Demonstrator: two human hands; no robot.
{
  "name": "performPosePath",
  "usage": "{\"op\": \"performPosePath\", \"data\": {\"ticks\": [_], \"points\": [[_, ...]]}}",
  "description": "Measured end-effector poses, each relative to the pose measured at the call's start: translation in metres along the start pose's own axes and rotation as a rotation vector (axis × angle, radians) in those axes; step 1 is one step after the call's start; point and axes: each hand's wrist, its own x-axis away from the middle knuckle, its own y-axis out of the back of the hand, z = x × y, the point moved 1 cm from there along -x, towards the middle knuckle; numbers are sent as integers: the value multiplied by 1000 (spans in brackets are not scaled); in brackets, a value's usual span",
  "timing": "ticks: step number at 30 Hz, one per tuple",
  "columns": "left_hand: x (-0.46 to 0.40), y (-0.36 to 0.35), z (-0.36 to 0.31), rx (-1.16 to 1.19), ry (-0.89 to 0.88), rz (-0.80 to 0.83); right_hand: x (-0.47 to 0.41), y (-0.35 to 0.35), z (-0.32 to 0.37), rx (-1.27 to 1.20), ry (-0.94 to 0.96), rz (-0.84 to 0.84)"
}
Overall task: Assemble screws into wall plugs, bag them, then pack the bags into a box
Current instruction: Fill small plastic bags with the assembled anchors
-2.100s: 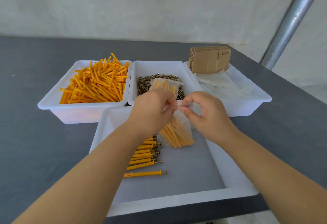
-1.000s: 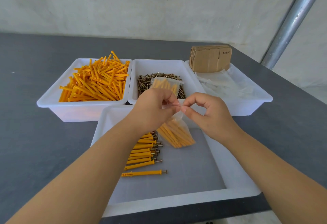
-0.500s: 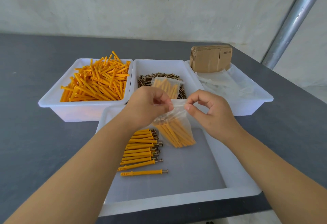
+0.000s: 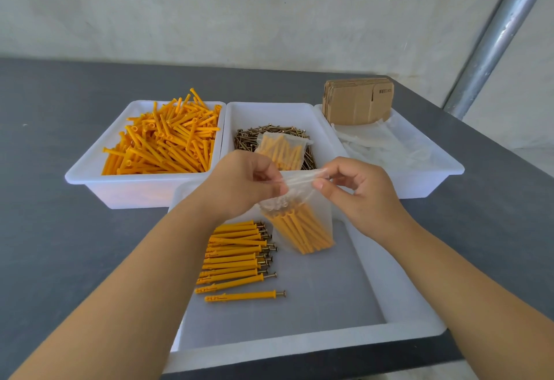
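Since a moment ago both hands have drawn apart, stretching the bag's [image 4: 302,214] mouth wider above the near tray [image 4: 299,346]. Left hand [image 4: 239,184] and right hand [image 4: 356,190] each pinch its top edge. Print on the cardboard [image 4: 356,103] at 1 o'clock is unreadable.

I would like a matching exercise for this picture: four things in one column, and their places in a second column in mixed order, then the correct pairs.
Things
1. loose plugs
2. sealed bag
3. cardboard boxes
4. assembled plugs

Places
A. on the screws in the middle tray
B. in a row on the near tray
C. at the back of the right tray
D. heaped in the left tray

Pairs: 1-D, 2-A, 3-C, 4-B
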Motion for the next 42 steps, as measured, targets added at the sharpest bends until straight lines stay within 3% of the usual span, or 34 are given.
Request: {"op": "performPosePath", "data": {"ticks": [5, 13, 19, 32, 42], "points": [[-1, -5, -2, 68, -24, -27, -6, -3, -2, -170, -90, 99], [-3, 4, 15, 213, 132, 2, -6, 0, -7, -268, -180, 35], [-3, 1, 12, 294, 128, -19, -7, 0, -4, -374, -247, 100], [-4, -15, 0, 199, -8, -10, -8, -4, -5, -296, -201, 62], [-3, -20, -7, 13, -117, -111, -8, -2, -5, -252, -185, 24]]}}
